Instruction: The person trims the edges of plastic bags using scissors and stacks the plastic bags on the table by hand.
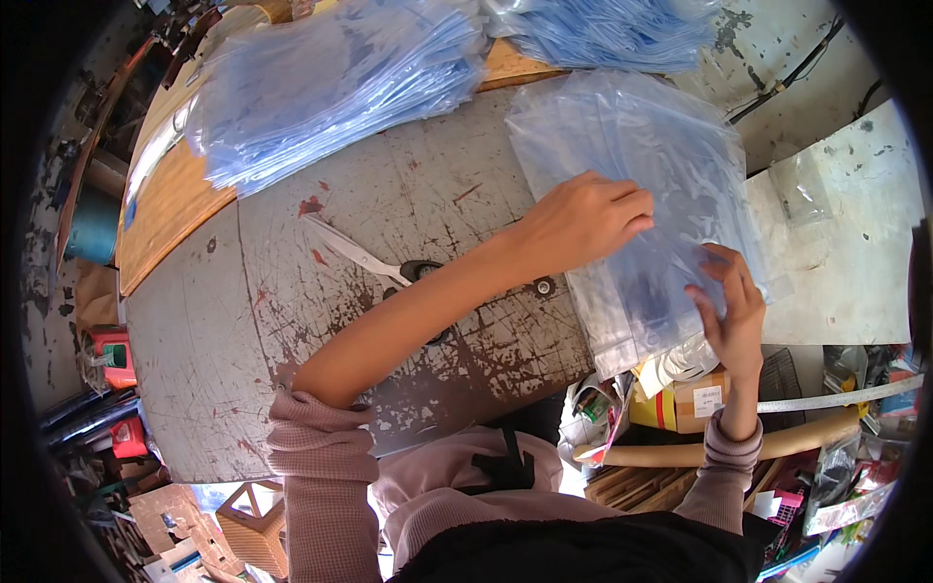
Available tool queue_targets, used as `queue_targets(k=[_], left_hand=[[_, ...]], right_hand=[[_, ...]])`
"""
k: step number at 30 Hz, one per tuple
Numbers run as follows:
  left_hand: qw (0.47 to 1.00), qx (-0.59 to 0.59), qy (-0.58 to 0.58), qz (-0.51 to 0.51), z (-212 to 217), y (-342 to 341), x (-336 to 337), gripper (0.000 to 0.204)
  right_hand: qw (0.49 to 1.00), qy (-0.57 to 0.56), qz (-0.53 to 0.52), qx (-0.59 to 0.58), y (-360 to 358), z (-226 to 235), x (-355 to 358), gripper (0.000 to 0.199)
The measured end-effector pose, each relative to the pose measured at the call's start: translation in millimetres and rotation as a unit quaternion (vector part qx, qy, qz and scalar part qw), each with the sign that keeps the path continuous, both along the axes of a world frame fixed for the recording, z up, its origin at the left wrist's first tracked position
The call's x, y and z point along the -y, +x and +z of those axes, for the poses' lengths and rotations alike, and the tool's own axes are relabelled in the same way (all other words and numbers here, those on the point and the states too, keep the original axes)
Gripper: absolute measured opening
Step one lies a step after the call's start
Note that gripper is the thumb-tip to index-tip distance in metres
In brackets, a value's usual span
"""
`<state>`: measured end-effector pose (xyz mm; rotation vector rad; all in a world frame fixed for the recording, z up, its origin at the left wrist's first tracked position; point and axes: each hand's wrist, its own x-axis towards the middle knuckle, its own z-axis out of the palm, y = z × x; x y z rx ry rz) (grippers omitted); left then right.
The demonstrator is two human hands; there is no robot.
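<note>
A stack of clear, bluish plastic bags [671, 160] lies at the right of the worn table, its near end by the table's front edge. My left hand [588, 222] reaches across from the left over this stack. Its fingers are curled together and seem to pinch the film of the top bag, though the fingertips are partly hidden. At the stack's right side is my right hand [734, 311], fingers bent and apart from the thumb, with nothing seen between them. Scissors [360, 255] with dark handles lie on the table, partly covered by my left forearm.
A large pile of plastic bags [340, 97] lies at the back left, another pile [607, 34] at the back. The scratched grey tabletop [194, 330] has a wooden board [175, 214] along its far left. Below right are a cardboard box [695, 403] and a long cardboard tube [797, 437].
</note>
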<state>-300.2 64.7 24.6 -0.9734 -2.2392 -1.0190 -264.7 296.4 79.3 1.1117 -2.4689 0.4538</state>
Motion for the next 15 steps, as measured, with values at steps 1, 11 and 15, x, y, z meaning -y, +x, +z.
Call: queue_targets(k=[1,11,15], left_hand=[[1.000,-0.013,0.019,-0.006,-0.3,-2.1,0.0,0.015],[0.973,-0.047,-0.121,-0.190,20.5,50.0,11.1,0.067],[0.967,-0.004,-0.227,-0.120,-24.9,59.2,16.1,0.055]], right_hand=[[1.000,0.000,0.000,0.000,-2.3,0.5,-1.5,0.026],[0.940,-0.175,-0.166,-0.241,-23.1,59.5,-29.8,0.020],[0.988,0.016,0.017,-0.154,12.4,18.6,-19.7,0.023]])
